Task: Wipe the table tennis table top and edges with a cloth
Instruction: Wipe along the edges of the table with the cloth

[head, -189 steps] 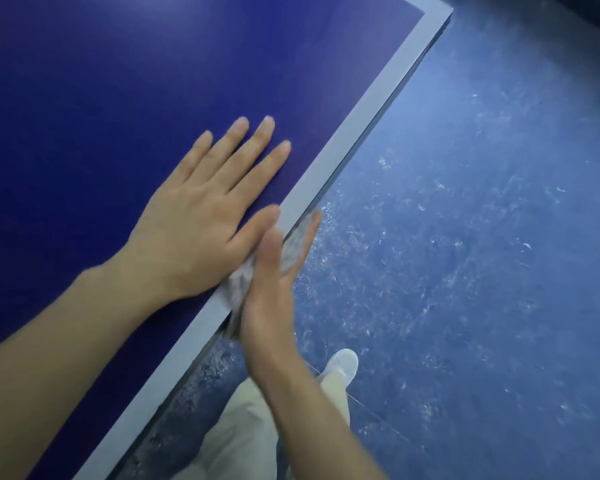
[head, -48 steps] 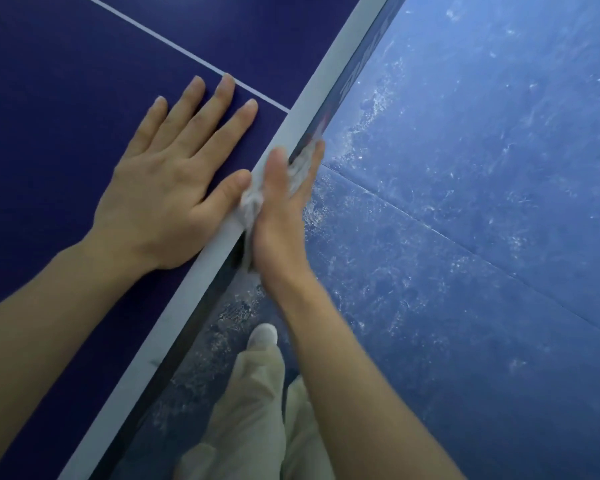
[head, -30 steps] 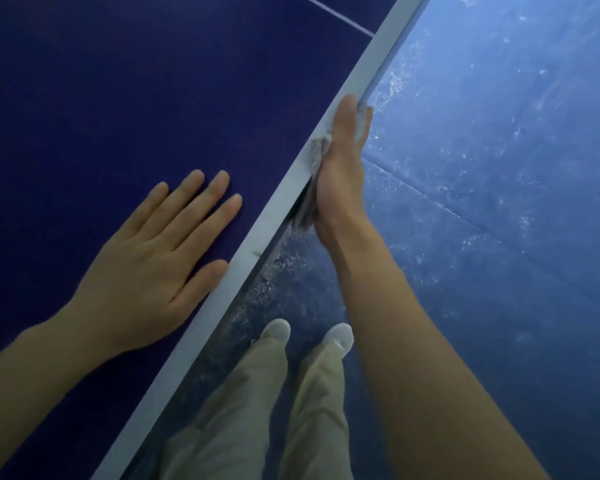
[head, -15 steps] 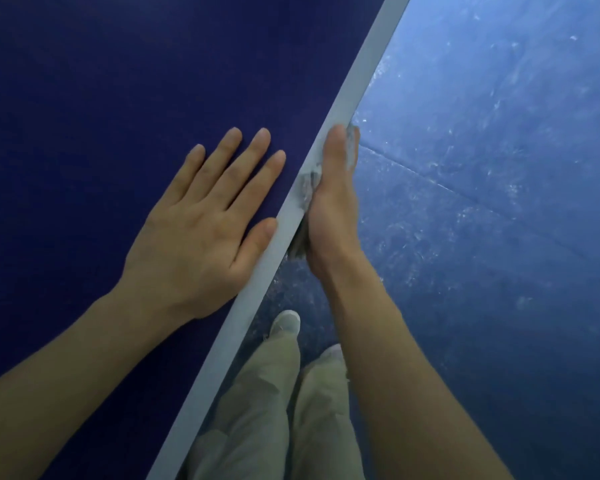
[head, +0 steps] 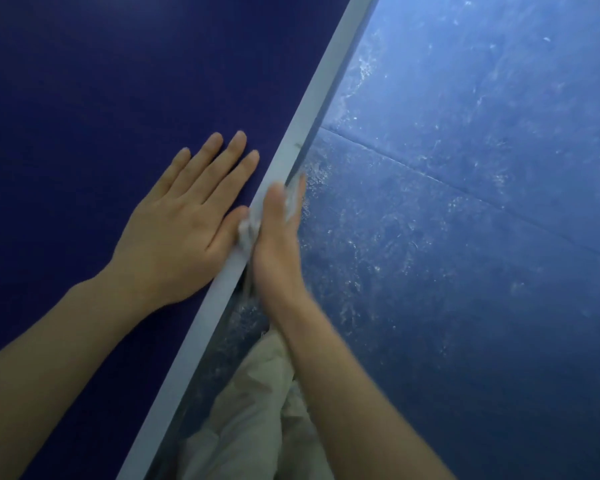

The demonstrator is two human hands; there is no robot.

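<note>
1. The cloth (head: 249, 227) looks thin, pale and crumpled. I judge it light and soft, so it will fold to any shape and carries no force of its own; the pressure must come from the palm behind it.
2. The best hold, to my eye, is the one used here: the cloth wrapped over the white border stripe (head: 291, 157) of the table tennis worktop (head: 101, 81), thumb above and fingers down the side face, so the pinch stops it from slipping off.
3. The worktop itself looks hard, flat and smooth. It should let the cloth glide easily, and a loose fold could slide out from under the hand.
4. The cloth sits on the border stripe, bunched between the two hands, with one part hanging down the side face below the stripe.
5. The right hand (head: 274, 244) is clamped over the stripe with the cloth under it: thumb on top, fingers nearly straight and close together along the outer face. It is slightly blurred, so the exact finger spread is unclear.
6. The left hand (head: 184, 230) holds nothing. It lies flat, palm down, on the dark blue surface just inside the stripe, fingers stretched out and a little apart, and its thumb touches the edge of the cloth.
7. Outside the stripe lies the scuffed blue floor (head: 465, 237), and the person's pale trousers (head: 257, 410) show below the right forearm.
</note>
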